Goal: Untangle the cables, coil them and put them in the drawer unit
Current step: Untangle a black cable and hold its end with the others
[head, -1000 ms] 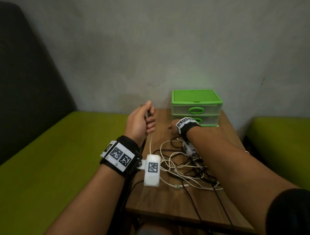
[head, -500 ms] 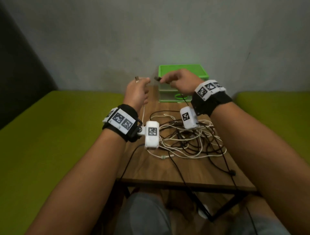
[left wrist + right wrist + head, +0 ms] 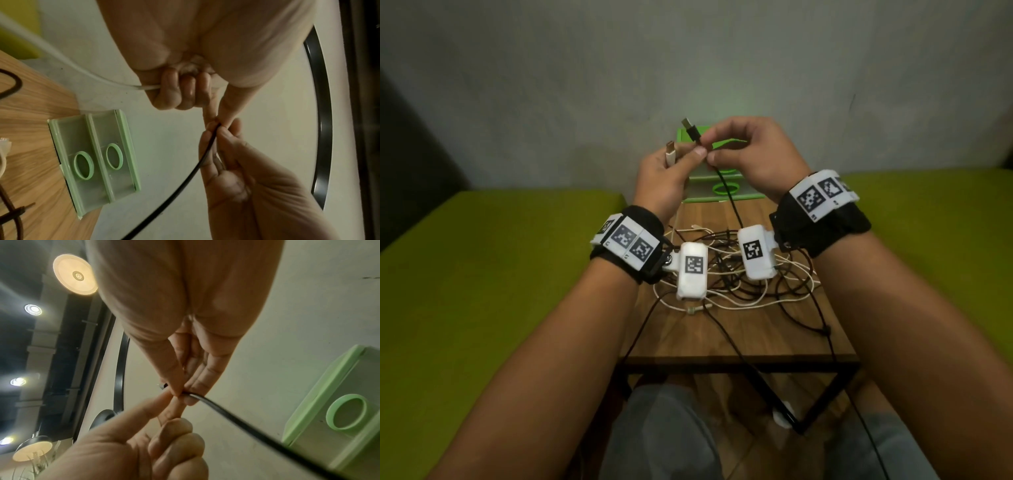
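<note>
My left hand (image 3: pixel 686 157) is raised above the table; its curled fingers hold the white cable (image 3: pixel 115 81), whose USB plug (image 3: pixel 670 155) sticks up out of the fist. Its thumb and index finger also touch the black cable (image 3: pixel 197 165). My right hand (image 3: pixel 714 152) pinches that black cable just below its USB plug (image 3: pixel 690 128). The cable hangs from the pinch down to a tangle of white and dark cables (image 3: pixel 743 291) on the wooden table (image 3: pixel 722 335). The green drawer unit (image 3: pixel 726 197) stands at the table's far end, both drawers closed, partly hidden by my hands.
Green cushions lie to the left (image 3: pixel 482 274) and right (image 3: pixel 935 219) of the narrow table. A grey wall stands right behind the drawer unit. Dark cables (image 3: pixel 726 346) hang over the table's front edge towards my knees.
Both hands have risen and come together in front of the drawer unit. The right hand lifted the black plug end off the table to meet the left hand.
</note>
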Demonstrator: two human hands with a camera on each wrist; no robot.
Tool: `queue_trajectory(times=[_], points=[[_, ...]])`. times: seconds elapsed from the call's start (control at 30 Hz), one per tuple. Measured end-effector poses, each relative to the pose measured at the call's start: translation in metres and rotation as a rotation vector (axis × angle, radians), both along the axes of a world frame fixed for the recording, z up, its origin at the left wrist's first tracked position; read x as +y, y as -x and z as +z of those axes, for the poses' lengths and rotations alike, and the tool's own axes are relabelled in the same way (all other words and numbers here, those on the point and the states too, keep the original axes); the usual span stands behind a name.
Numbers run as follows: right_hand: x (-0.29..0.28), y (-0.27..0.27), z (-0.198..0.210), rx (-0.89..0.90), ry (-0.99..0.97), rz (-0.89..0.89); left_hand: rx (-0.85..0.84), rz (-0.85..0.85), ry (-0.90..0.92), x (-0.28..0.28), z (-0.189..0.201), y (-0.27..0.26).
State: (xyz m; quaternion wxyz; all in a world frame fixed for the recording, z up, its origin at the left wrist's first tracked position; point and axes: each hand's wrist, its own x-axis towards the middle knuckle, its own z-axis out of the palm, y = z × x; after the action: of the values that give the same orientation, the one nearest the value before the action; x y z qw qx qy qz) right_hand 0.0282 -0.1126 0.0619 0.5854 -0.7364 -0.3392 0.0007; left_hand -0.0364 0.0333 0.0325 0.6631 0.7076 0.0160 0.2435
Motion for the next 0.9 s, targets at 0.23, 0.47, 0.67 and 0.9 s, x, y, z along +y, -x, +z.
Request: queue_trajectory(times=[0.23,0.47,0.67,0.9], points=[[0.002,0.004,-0.008,0.050,-0.063,0.000,-0.002,-0.055,0.070,-0.008,0.000,0.008],[0.009,0.013,-0.018,0.094,-0.094,0.021,0.002,-0.071,0.321,-0.014,0.000,-0.001],[0.002,0.022,-0.030,0.130,0.167,0.241,-0.161,-0.144,0.597,0.005,0.034,-0.008],[-0.032,-0.006,-0.029,0.001,0.320,0.133,-0.149,0.158,0.282,0.041,0.045,0.008]])
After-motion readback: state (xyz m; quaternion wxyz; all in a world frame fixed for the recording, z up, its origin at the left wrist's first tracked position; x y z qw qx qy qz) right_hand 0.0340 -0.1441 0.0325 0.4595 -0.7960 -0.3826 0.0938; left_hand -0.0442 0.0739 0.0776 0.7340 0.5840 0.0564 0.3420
